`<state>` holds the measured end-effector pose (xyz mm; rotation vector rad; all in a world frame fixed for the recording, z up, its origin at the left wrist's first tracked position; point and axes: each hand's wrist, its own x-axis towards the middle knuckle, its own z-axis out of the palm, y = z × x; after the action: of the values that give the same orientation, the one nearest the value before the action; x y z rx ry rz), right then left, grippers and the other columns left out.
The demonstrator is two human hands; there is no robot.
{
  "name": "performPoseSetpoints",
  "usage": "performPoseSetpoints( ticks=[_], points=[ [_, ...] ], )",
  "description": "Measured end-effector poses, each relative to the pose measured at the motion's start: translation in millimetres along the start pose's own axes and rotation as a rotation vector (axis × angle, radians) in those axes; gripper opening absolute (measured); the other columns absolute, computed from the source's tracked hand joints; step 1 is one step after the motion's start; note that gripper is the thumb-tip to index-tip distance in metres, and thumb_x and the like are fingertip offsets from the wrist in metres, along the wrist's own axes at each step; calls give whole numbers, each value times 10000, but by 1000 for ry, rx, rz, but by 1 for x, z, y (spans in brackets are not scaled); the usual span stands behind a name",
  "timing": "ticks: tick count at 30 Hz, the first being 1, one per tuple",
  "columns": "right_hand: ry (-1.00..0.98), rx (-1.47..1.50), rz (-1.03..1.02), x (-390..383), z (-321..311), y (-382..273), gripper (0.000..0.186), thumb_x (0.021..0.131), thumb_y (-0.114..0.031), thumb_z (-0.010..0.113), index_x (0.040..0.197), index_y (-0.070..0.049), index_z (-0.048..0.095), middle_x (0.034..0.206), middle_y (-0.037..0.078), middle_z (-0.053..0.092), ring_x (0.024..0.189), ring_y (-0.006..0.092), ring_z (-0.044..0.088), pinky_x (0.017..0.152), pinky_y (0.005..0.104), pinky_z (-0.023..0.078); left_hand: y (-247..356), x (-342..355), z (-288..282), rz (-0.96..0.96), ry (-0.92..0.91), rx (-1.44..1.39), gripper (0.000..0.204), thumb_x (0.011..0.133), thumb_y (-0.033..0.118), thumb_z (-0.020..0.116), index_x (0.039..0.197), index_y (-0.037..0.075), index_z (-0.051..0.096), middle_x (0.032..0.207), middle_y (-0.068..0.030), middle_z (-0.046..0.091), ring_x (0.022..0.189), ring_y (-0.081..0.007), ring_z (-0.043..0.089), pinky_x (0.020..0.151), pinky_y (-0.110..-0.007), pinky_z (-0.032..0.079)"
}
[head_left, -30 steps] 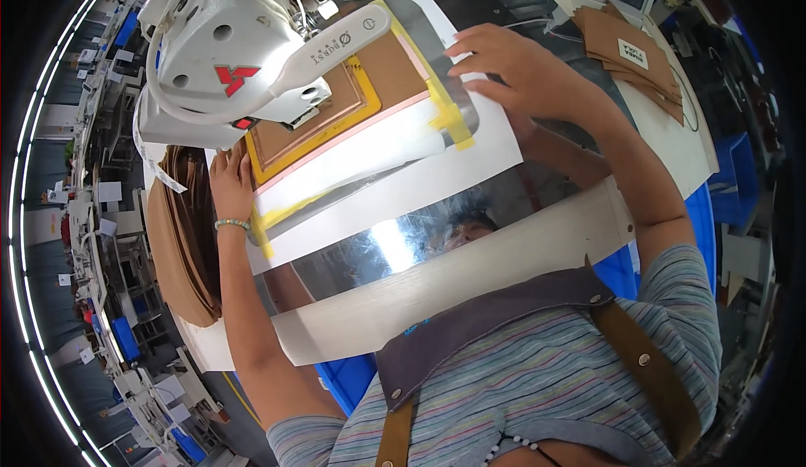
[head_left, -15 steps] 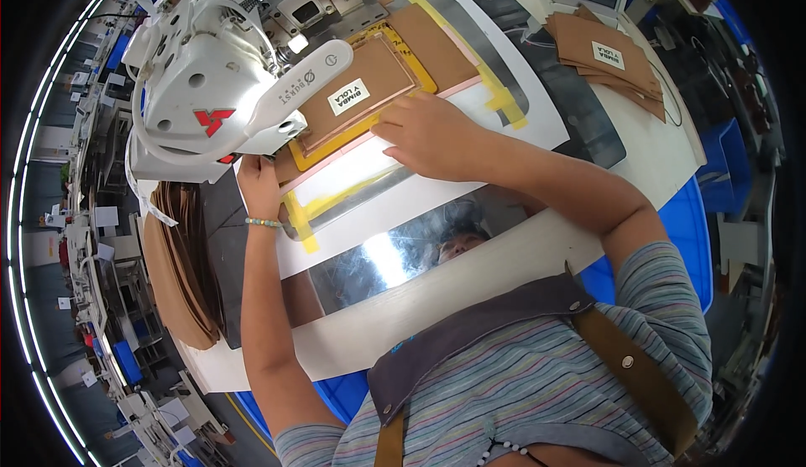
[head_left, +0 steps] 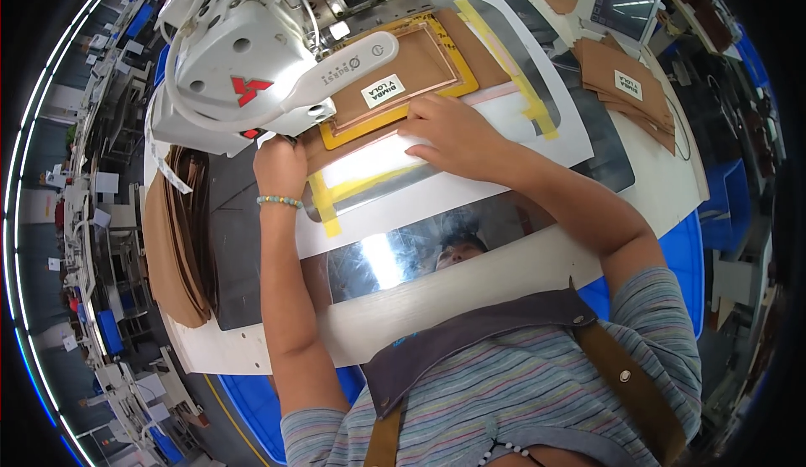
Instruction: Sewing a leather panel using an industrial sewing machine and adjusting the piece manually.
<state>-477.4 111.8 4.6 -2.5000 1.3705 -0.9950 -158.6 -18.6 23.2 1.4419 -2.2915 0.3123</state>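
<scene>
White worktable (head_left: 672, 173) under brown leather stacks (head_left: 625, 76)

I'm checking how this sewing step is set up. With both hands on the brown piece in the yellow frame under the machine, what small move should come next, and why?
Probably a slight nudge to square the brown leather piece in the yellow frame. The right hand lies flat on its near edge, the left hand holds the left corner beside the white sewing machine head, and both are pressing, not lifting.

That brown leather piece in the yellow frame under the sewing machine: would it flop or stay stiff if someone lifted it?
The brown leather piece lies thin and flat, so it probably bends when lifted by an edge. It looks light for its size. The right hand presses flat beside it, which hints it may slide easily.
</scene>
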Motion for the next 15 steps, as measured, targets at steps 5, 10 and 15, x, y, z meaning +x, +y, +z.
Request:
performPoseSetpoints(
  ticks=[5, 10, 15],
  points=[
    [41, 122, 75, 2, 6, 12, 216, 928, -177, 762, 1082, -25, 756, 1048, 127, 679, 1041, 318, 656, 918, 421, 521, -36, -24, -77, -168, 154, 338, 221, 1016, 150, 549, 1122, 97, 736, 833, -195, 753, 800, -422, 742, 732, -550, 578],
    [39, 183, 120, 3, 6, 14, 175, 945, -176, 736, 999, -14, 773, 983, 140, 750, 938, 337, 707, 846, 427, 545, -108, -115, -164, -458, 434, 14, 329, 1067, 127, 618, 1375, 126, 735, 1096, -192, 804, 917, -271, 779, 770, -369, 589],
    [31, 193, 117, 3, 0, 1, 179, 959, -122, 722, 1038, 35, 756, 972, 173, 732, 928, 332, 704, 861, 385, 535, -177, -259, -254, -710, 755, -738, 427, 1030, -58, 552, 1440, -9, 660, 1363, -86, 716, 1036, -106, 696, 836, -207, 534]
  ],
)
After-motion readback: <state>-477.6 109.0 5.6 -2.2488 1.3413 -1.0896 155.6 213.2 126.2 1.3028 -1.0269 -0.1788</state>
